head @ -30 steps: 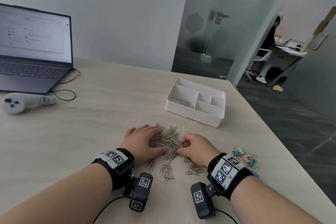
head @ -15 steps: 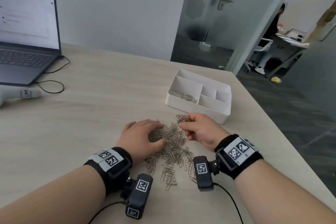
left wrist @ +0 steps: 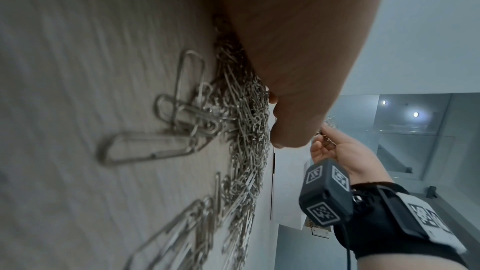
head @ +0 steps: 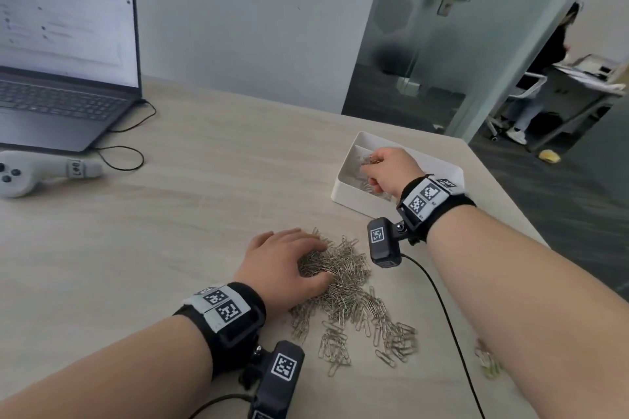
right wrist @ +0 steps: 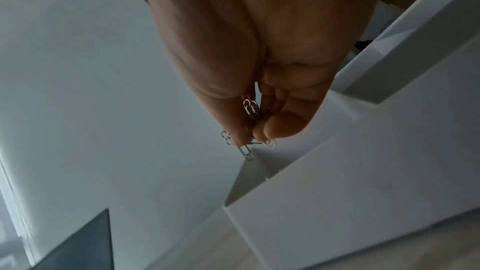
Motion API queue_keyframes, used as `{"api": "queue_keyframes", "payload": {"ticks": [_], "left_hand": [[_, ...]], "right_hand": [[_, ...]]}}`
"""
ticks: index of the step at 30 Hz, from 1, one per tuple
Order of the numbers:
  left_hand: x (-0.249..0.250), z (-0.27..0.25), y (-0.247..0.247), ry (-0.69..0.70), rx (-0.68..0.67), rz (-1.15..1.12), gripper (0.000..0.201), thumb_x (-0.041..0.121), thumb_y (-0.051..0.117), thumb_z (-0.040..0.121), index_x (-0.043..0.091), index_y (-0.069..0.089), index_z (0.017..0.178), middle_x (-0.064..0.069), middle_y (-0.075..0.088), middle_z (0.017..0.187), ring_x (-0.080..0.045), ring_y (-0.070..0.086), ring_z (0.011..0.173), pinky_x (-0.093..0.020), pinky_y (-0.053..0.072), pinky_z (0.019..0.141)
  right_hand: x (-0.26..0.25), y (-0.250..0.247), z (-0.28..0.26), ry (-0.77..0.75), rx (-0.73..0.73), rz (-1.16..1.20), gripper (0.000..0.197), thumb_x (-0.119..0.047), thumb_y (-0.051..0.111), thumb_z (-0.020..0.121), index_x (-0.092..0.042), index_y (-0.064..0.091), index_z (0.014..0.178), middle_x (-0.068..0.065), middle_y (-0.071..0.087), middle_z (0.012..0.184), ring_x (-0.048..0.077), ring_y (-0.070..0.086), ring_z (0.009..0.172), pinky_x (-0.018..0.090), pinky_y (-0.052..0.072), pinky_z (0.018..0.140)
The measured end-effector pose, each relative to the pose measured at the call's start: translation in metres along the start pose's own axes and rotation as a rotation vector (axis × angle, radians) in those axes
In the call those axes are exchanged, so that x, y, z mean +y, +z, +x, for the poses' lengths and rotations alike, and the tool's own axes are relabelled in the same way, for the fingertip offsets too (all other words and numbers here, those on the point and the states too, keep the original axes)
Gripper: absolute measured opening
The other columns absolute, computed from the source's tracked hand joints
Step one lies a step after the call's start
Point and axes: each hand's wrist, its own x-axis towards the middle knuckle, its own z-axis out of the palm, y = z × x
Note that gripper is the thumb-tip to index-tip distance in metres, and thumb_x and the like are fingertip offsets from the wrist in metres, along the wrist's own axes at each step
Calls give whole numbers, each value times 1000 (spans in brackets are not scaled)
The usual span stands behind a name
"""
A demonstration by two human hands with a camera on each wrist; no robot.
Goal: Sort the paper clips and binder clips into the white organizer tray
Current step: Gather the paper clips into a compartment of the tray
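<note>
Silver paper clips [head: 343, 286]: big loose heap on table, front centre. Small bunch of clips [right wrist: 250, 110] pinched above white organizer tray [head: 350, 196], few clips already in its large left compartment.

My right hand [head: 391, 170] is stretched far out, fingers pinched tight together. My left hand [head: 282, 265] lies low and near me, fingers curled down

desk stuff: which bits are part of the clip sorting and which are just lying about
Part of the job: paper clip pile, white organizer tray, clips pinched in the right hand, left hand resting on the pile.

Lying about: laptop, white controller, black cable.
</note>
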Motion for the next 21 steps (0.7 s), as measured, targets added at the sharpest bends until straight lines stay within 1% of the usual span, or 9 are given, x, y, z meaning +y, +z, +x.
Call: {"api": "queue_keyframes", "payload": {"ticks": [4,6,9,12,14,15,17,19,21], "left_hand": [[0,0,0,-1,-4,-3,63,74,44,73,47,53,130,30,47,141,5,30,139,-38,13,119],[0,0,0,-4,-4,-6,63,74,44,72,47,54,129,31,47,141,5,30,139,-37,12,119],[1,0,1,-12,-11,-5,61,72,48,73,47,55,128,31,47,141,5,30,140,-37,12,119],[2,-1,0,-25,8,-7,56,68,55,76,46,56,127,29,47,141,4,32,138,-36,12,118],[3,-1,-1,-32,11,-2,55,66,56,76,46,57,127,29,47,141,3,33,138,-36,12,118],[3,-1,-1,-32,7,0,56,67,56,75,46,56,127,29,47,142,3,32,138,-36,12,118],[3,-1,-1,-28,-19,11,64,74,52,71,48,54,129,29,45,144,3,30,140,-38,12,119],[4,-1,-1,-23,-53,42,76,83,46,65,49,50,133,29,42,146,2,27,141,-41,13,119],[5,0,-2,-19,-83,73,84,88,44,62,49,46,137,29,38,149,0,24,143,-42,11,119]], "right_hand": [[6,8,4,-33,-65,-274,10,-21,72,84,-12,71,80,10,73,82,31,70,82,40,58,79],[9,7,1,-53,-68,-348,12,-26,74,85,-15,72,88,5,73,94,26,68,93,32,52,80],[12,6,-6,-98,-75,-364,24,-30,70,88,-18,73,108,1,71,114,21,64,106,30,48,92],[11,-1,-22,-187,3,-352,29,-32,66,89,-18,70,114,2,65,121,19,61,108,29,45,94],[8,-6,-43,-257,45,-317,26,-33,65,89,-20,70,111,1,62,117,16,59,103,27,43,90],[6,-7,-56,-274,14,-307,26,-36,66,89,-21,71,109,-1,62,114,15,59,102,26,43,87],[5,-7,-83,-252,-182,-326,38,-49,69,85,-25,68,115,-5,62,112,13,61,103,26,46,83],[8,-6,-108,-186,-435,-433,69,-67,70,75,-33,58,133,-6,54,126,12,57,113,29,47,91],[13,-2,-125,-147,-592,-560,95,-75,72,63,-41,40,146,-4,38,143,15,49,126,35,44,103]]}}
